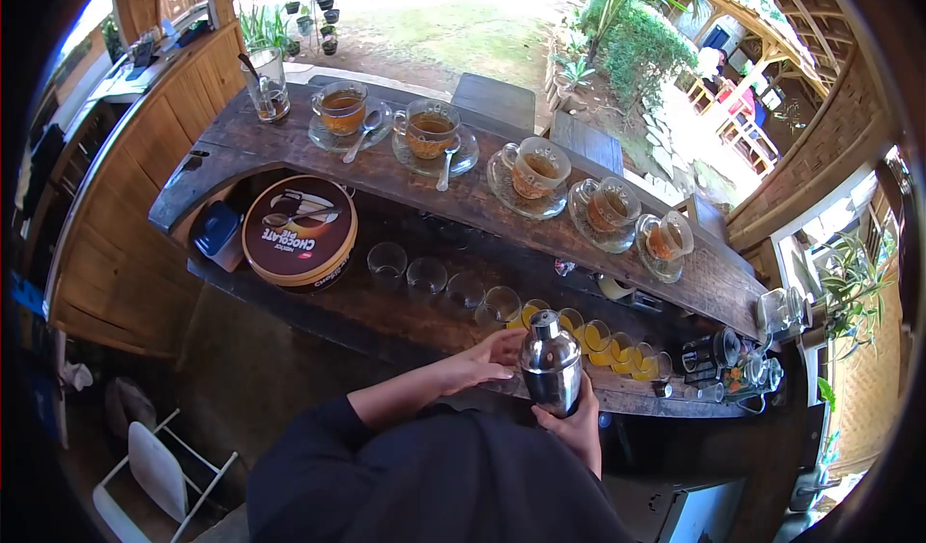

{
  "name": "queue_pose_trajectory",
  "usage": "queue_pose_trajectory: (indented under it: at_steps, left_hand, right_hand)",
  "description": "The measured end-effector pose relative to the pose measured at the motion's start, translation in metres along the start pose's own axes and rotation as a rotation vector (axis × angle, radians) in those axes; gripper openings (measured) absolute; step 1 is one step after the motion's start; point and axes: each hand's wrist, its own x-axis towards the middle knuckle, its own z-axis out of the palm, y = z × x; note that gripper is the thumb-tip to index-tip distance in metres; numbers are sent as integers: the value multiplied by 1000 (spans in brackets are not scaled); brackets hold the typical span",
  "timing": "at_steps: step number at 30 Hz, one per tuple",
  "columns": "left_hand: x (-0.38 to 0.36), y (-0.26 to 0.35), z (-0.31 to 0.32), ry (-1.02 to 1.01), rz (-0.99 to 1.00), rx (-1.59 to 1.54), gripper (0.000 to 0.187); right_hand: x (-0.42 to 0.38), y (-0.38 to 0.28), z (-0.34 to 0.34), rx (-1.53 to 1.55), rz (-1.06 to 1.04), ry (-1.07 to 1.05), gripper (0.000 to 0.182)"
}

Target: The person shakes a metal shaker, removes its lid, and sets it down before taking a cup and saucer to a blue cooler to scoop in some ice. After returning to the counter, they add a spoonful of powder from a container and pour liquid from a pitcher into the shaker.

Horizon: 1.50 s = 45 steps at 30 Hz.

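so the right hand has its fingers wrapped round the bottom of a steel cocktail shaker, holding it upright with the cap on. Left hand sits just left of the shaker, fingers loosely curled, fingertips on the lower shelf, holding nothing. Right behind the shaker is a row of small glasses of orange juice, empty glasses further left, and past those a round chocolate tin. Cups of tea on the counter above

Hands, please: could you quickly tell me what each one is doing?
Left hand: fingers rest against the cocktail shaker.
Right hand: closed around the shaker's base.
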Motion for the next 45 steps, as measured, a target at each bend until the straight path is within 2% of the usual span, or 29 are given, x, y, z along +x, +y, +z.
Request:
queue_pose_trajectory:
  at_steps: [2,8,10,14,16,21,23,30,45]
  left_hand:
    - [-7,19,12,37,11,-44,70]
    - [1,7,16,98,14,-106,70]
    - [1,9,17,110,7,-145,69]
    - [2,6,17,160,-18,-183,67]
    - [3,6,19,182,-24,-205,66]
    - [4,7,18,252,-62,-240,60]
    - [5,1,13,262,-75,-313,52]
    - [7,-2,9,192,-66,-330,49]
    - [3,0,13,223,-84,-324,52]
  right_hand:
    - [0,-6,0,-46,26,2,88]
    - [2,-33,-2,-373,69,-60,91]
    - [1,-37,-5,-222,79,-66,92]
    - [-2,-42,-14,-171,47,-89,88]
    - [-5,-32,-18,-42,61,-87,86]
    - [-9,-36,-25,122,63,-79,74]
    - [-12,-39,-27,255,68,-89,69]
    - [-13,-48,-26,220,81,-41,69]
    - [-20,-41,-25,228,101,-44,64]
